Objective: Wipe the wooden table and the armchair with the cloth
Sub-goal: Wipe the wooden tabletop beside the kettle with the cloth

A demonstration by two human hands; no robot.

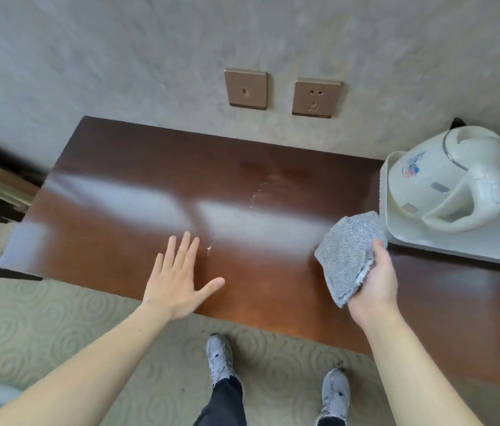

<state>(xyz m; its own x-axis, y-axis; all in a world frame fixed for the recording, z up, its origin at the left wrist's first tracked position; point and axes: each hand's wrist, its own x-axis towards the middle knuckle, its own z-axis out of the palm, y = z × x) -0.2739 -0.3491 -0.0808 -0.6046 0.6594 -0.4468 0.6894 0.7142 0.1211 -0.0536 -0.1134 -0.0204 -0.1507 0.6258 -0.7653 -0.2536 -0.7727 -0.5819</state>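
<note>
We are curling our right hand [373, 279] around a folded grey cloth [345, 256], its long axis running from our palm up toward the wall. Just beyond its far edge a white kettle [445, 182] is sitting on a white tray [464, 245]. We are spreading our left hand [178, 279] flat, fingers apart, over the wooden table [125, 179], beside a small pale speck [208, 249].

Soft daylight, white glare on table [150, 167], blurred, bowed edges
</note>
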